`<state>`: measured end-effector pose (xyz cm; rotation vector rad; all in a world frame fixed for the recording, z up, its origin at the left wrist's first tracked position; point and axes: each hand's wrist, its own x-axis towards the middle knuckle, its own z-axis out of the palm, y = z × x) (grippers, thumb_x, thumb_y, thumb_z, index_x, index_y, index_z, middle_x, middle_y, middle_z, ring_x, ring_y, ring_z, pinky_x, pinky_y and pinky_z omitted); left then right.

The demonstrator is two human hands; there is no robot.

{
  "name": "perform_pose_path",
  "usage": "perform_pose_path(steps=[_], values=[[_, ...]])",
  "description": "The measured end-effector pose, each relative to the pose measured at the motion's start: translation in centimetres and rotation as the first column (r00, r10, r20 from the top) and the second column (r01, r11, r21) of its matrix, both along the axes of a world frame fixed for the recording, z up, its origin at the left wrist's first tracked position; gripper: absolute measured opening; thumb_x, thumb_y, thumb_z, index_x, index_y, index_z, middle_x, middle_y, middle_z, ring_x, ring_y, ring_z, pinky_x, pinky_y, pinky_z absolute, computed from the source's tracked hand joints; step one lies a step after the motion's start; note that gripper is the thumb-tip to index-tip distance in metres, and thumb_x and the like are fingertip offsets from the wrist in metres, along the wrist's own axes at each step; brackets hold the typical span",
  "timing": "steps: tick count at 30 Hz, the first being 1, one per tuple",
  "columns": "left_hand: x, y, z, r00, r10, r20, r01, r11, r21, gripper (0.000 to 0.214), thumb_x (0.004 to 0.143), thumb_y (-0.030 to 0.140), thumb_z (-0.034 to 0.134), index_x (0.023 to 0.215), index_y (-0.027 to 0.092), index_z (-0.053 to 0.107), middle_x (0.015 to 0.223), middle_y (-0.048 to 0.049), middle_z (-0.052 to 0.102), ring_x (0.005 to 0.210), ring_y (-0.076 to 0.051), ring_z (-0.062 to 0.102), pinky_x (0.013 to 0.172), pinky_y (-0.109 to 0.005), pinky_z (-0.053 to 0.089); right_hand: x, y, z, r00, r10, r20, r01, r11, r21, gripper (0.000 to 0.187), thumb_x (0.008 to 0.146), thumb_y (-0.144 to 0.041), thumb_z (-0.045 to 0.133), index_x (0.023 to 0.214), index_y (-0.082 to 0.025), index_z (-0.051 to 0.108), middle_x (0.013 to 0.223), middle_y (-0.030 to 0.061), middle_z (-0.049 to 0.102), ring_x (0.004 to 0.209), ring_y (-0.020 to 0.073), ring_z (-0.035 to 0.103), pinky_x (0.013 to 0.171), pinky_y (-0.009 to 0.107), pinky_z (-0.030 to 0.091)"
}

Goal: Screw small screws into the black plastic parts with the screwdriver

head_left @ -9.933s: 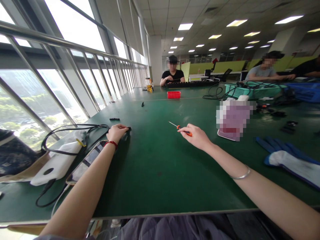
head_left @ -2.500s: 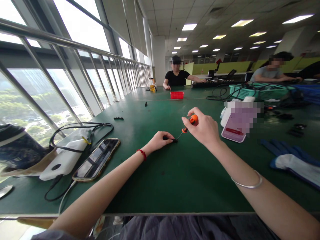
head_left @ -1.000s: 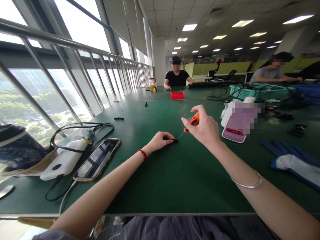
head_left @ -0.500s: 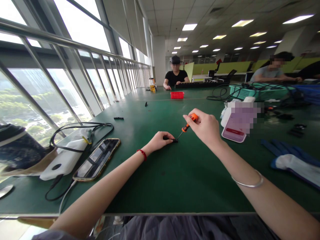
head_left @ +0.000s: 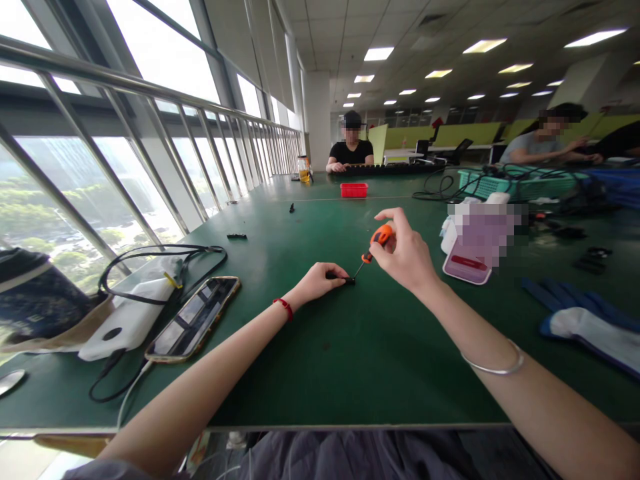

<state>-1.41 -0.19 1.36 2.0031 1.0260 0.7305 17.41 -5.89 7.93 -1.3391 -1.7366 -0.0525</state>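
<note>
On the green tabletop (head_left: 320,373), my left hand (head_left: 321,280) pinches a small black part (head_left: 350,281) and presses it against the surface. The part's exact kind is too small to make out, and my fingers cover one end of it. An orange and black screwdriver (head_left: 381,235) slants down to the part, its metal tip at the part's right end. My right hand (head_left: 406,250) grips the screwdriver handle between thumb and fingers, with the index finger lifted off and bent above it.
Left lie a phone (head_left: 195,320), a white power bank (head_left: 131,317) and black cables. A red tray (head_left: 354,191) stands farther back. On the right are a pixelated phone (head_left: 467,263), blue-white gloves (head_left: 590,327) and a green basket (head_left: 525,183). Two people (head_left: 351,150) sit beyond.
My right hand has shifted its grip on the screwdriver, the index finger rising from the handle, and the handle has tilted slightly. My left hand stays put. The person opposite has moved their hands.
</note>
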Motion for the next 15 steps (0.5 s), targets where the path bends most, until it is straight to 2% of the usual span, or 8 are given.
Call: perform_pose_path(steps=[2, 5, 7, 8, 10, 12, 15], values=[[-0.01, 0.0, -0.03, 1.0, -0.005, 0.003, 0.005, 1.0, 0.004, 0.013, 0.075, 0.018, 0.06, 0.082, 0.011, 0.068, 0.084, -0.007, 0.07, 0.078, -0.016, 0.062, 0.081, -0.029, 0.048, 0.02, -0.02, -0.02, 0.999, -0.032, 0.004, 0.032, 0.999, 0.012, 0.038, 0.074, -0.041, 0.051, 0.107, -0.021, 0.049, 0.066, -0.0014, 0.059, 0.058, 0.018, 0.055, 0.051, 0.025, 0.031], [-0.08, 0.04, -0.04, 1.0, -0.013, -0.001, 0.013, 1.0, 0.012, 0.013, 0.075, 0.018, 0.061, 0.083, 0.011, 0.068, 0.084, -0.0071, 0.07, 0.078, -0.016, 0.062, 0.08, -0.029, 0.048, 0.01, -0.04, -0.01, 0.993, -0.11, 0.039, 0.11, 0.994, 0.004, 0.033, 0.077, -0.053, 0.049, 0.087, -0.023, 0.056, 0.057, -0.0015, 0.054, 0.054, 0.0175, 0.052, 0.05, 0.025, 0.028], [-0.11, 0.06, -0.03, 1.0, -0.012, -0.009, 0.012, 1.0, 0.015, 0.013, 0.075, 0.018, 0.06, 0.083, 0.01, 0.068, 0.085, -0.0073, 0.07, 0.078, -0.016, 0.062, 0.081, -0.028, 0.048, -0.03, 0.0, -0.04, 0.995, -0.092, 0.036, 0.093, 0.996, -0.011, 0.031, 0.078, -0.053, 0.048, 0.077, -0.023, 0.056, 0.054, -0.0017, 0.052, 0.052, 0.016, 0.05, 0.05, 0.025, 0.028], [-0.11, 0.06, -0.03, 1.0, -0.009, -0.013, 0.009, 1.0, 0.016, 0.013, 0.075, 0.018, 0.06, 0.083, 0.01, 0.068, 0.085, -0.0074, 0.07, 0.078, -0.016, 0.062, 0.081, -0.028, 0.048, -0.05, 0.04, -0.08, 0.998, -0.067, 0.021, 0.067, 0.998, -0.013, 0.028, 0.079, -0.05, 0.049, 0.078, -0.023, 0.056, 0.055, -0.0021, 0.052, 0.052, 0.0153, 0.05, 0.051, 0.025, 0.029], [-0.08, 0.07, -0.04, 1.0, -0.004, -0.014, 0.004, 1.0, 0.016, 0.013, 0.075, 0.017, 0.06, 0.084, 0.01, 0.068, 0.085, -0.0075, 0.07, 0.078, -0.015, 0.062, 0.081, -0.028, 0.048, -0.08, 0.14, -0.19, 1.0, 0.0, -0.026, 0.0, 1.0, -0.001, 0.026, 0.076, -0.043, 0.052, 0.091, -0.023, 0.055, 0.06, -0.003, 0.055, 0.052, 0.0141, 0.05, 0.052, 0.024, 0.032], [-0.05, 0.08, -0.05, 1.0, -0.003, -0.008, 0.004, 1.0, 0.012, 0.013, 0.075, 0.017, 0.06, 0.083, 0.01, 0.068, 0.085, -0.0076, 0.07, 0.078, -0.016, 0.062, 0.081, -0.029, 0.048, -0.07, 0.23, -0.29, 0.996, 0.045, -0.073, -0.043, 0.999, 0.024, 0.039, 0.071, -0.039, 0.055, 0.106, -0.022, 0.05, 0.069, -0.0026, 0.058, 0.054, 0.0138, 0.051, 0.052, 0.024, 0.034], [-0.03, 0.07, -0.03, 1.0, -0.006, -0.004, 0.006, 1.0, 0.013, 0.012, 0.075, 0.017, 0.06, 0.082, 0.01, 0.067, 0.084, -0.0073, 0.07, 0.078, -0.016, 0.062, 0.08, -0.029, 0.048, -0.03, 0.25, -0.3, 0.996, 0.002, -0.087, -0.001, 1.0, 0.012, 0.046, 0.07, -0.047, 0.057, 0.107, -0.022, 0.049, 0.068, -0.0026, 0.057, 0.056, 0.0151, 0.052, 0.051, 0.024, 0.033]])
